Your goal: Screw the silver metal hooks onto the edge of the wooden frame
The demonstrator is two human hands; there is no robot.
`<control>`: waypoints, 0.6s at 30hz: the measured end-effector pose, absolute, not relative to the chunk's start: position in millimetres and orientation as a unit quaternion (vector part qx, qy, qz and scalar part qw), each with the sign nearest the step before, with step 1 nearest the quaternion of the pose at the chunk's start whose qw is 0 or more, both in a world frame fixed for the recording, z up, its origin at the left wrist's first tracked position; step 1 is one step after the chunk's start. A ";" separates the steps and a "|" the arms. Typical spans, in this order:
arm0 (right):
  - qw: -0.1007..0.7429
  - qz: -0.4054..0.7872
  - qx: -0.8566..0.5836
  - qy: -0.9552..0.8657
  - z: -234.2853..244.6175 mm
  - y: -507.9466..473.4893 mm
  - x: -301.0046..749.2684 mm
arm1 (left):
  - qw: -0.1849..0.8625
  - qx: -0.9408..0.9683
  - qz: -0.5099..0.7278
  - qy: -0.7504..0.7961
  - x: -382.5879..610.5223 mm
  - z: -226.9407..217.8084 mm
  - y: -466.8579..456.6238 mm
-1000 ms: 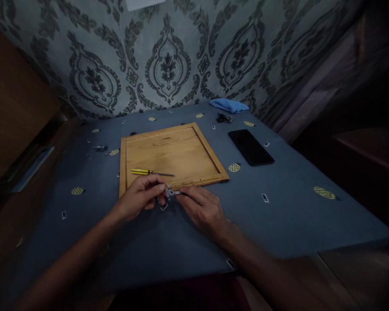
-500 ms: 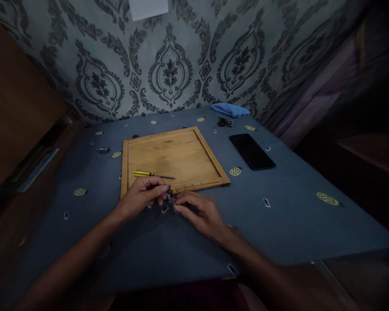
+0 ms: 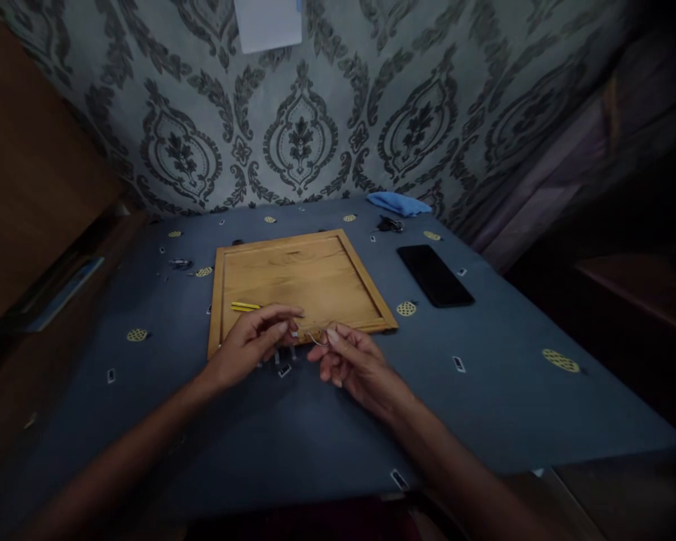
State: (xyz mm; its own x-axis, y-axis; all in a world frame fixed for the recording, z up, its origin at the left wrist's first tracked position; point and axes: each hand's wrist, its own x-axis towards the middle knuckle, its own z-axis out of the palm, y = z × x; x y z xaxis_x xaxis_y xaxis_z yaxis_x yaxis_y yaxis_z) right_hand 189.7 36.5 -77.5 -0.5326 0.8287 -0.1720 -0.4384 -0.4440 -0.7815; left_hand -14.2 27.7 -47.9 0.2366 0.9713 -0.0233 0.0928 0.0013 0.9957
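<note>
pinching a thin pale piece (image 3: 316, 340) with the right hand (image 3: 357, 364), before the wooden panel (image 3: 298, 278). cannot tell the hold of the left hand (image 3: 252, 343), curled just beside. seems to be handling small metal parts (image 3: 294, 352); next calls for steady fingertips. can read nothing on the printed labels (image 3: 458, 364) right of the grip.

on the table (image 3: 512, 376): wooden panel (image 3: 293, 278), phone (image 3: 435, 276), blue cloth (image 3: 399, 203).

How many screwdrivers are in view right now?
1: the yellow-handled screwdriver lies on the wooden panel, its shaft mostly hidden by the left hand. Others could be hidden behind the hands.
</note>
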 end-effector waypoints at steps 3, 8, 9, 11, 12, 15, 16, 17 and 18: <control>0.388 0.837 -0.271 -0.275 -80.4 39.2 192.2 | 0.505 0.617 0.395 0.456 -14.7 -48.1 26.3; 0.370 0.873 -0.254 -0.191 -83.6 43.5 196.6 | 0.485 0.636 0.396 0.451 -14.2 -50.5 28.1; 0.367 0.877 -0.250 -0.183 -83.7 43.8 196.9 | 0.485 0.634 0.398 0.452 -13.8 -51.1 28.6; 0.358 0.884 -0.245 -0.176 -83.5 43.8 197.0 | 0.490 0.622 0.402 0.460 -12.7 -51.9 29.1; 0.353 0.885 -0.246 -0.176 -83.3 43.5 196.7 | 0.492 0.617 0.403 0.464 -12.0 -51.9 29.2; 0.342 0.883 -0.255 -0.197 -81.5 42.1 195.6 | 0.489 0.619 0.397 0.470 -9.8 -50.2 29.4; 0.339 0.880 -0.260 -0.210 -80.5 41.9 195.8 | 0.485 0.623 0.394 0.471 -9.0 -49.2 29.6; 0.336 0.875 -0.265 -0.227 -79.2 41.9 196.4 | 0.482 0.627 0.391 0.472 -8.3 -48.0 30.0; 0.337 0.868 -0.269 -0.245 -77.7 42.0 197.5 | 0.482 0.627 0.390 0.472 -7.5 -46.7 30.6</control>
